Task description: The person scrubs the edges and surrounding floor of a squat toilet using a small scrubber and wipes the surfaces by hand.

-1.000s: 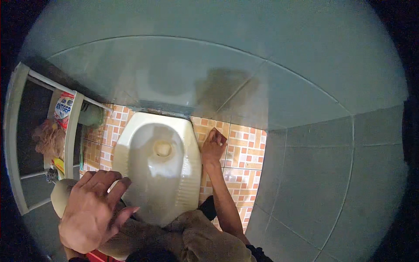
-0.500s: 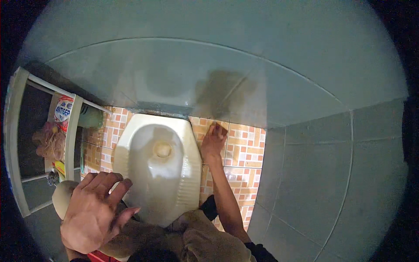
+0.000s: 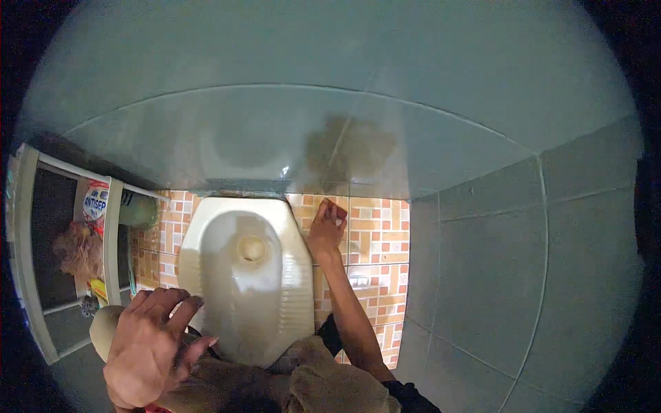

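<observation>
A cream-white squat toilet (image 3: 300,275) is set in the patterned orange tile floor, its drain hole near the far end. Reaching down to its right, my right hand (image 3: 328,233) is at the tiles close to the wall, fingers bent together. Whatever it holds, if anything, I cannot make out. My left hand (image 3: 146,347) is raised at the lower left, above my left knee and by the toilet's left edge. Its fingers are loosely curved with the thumb apart, and nothing shows in it.
At the left stands a light plastic rack (image 3: 110,241) bearing a red and white package (image 3: 96,199), a brownish mesh bundle (image 3: 79,249) and a yellow item (image 3: 100,289). Behind it is a greenish container (image 3: 140,210). Grey-green walls (image 3: 482,275) close in ahead and on the right.
The view has shifted slightly, so the toilet and rack sit lower in it. My right hand has moved a little on the floor; my left hand keeps nearly the same pose.
</observation>
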Available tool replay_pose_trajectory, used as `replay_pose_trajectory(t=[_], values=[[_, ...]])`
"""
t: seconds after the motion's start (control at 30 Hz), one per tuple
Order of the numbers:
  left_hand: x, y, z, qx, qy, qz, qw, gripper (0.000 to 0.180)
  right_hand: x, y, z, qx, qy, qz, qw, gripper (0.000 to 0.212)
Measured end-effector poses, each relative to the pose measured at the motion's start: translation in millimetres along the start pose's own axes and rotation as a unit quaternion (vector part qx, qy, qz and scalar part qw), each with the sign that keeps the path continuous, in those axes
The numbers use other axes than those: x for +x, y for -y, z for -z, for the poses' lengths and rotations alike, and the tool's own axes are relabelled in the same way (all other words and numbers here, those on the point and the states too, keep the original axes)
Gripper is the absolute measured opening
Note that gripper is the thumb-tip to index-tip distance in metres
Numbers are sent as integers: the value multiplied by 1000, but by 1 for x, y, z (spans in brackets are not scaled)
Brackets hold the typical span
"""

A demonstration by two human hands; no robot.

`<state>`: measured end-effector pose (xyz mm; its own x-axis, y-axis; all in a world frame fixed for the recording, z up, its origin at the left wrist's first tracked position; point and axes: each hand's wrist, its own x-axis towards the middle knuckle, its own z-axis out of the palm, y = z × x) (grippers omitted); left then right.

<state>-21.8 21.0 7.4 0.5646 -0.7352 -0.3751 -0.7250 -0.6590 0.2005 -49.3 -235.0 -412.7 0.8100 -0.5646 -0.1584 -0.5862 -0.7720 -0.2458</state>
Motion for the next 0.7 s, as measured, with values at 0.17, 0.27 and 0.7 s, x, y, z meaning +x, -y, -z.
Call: replay_pose_trajectory(t=[0.17, 0.27, 0.7], values=[[5, -4, -3, -5, -18, 28, 999, 53, -10, -8, -9, -40, -17, -20, 999, 55], [5, -15, -1, 47, -49, 17, 998, 52, 20, -10, -13, -50, 1, -18, 999, 57], [7, -12, 0, 22, 0, 26, 999, 51, 20, -11, -12, -57, 23, -25, 998, 64]])
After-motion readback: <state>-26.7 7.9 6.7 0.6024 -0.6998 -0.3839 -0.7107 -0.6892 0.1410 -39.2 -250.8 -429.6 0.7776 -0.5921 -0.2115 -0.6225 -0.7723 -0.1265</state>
